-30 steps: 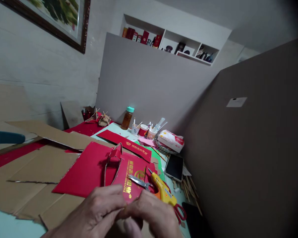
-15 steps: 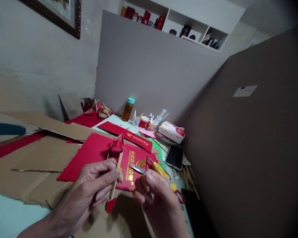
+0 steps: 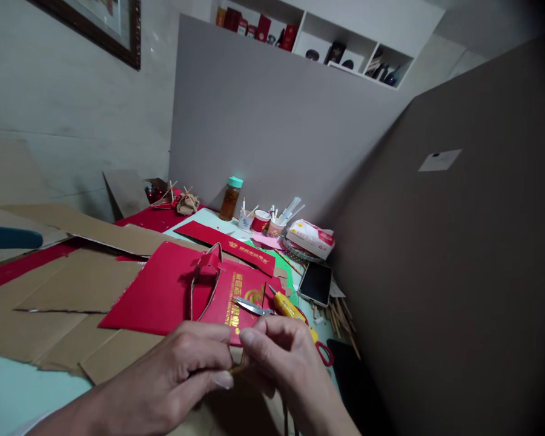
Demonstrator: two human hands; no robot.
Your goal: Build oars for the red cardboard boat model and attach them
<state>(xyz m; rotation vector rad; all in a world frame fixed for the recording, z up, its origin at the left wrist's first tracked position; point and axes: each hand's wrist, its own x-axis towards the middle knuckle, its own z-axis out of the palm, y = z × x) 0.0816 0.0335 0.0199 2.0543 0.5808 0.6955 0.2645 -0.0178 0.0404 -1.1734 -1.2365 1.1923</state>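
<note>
My left hand is closed, its thumb and fingers pinching thin wooden sticks; only a short bit shows between the hands. Close against it, my right hand is closed too, thumb on forefinger. The thin orange rubber band it pulled earlier is hidden by the fingers now. Just beyond the hands, a bent cardboard loop with a red strip stands on a red card sheet with gold lettering. Scissors lie past my right fingers, beside a yellow-handled tool.
Brown cardboard pieces cover the left side. At the back stand a bottle with a teal lid, cups with pens and sticks and a tissue pack. A phone and loose sticks lie right, by a grey partition.
Both hands have moved lower and closer together. The sticks, earlier upright with a red tip below, are now mostly hidden, and the stretched orange band no longer shows.
</note>
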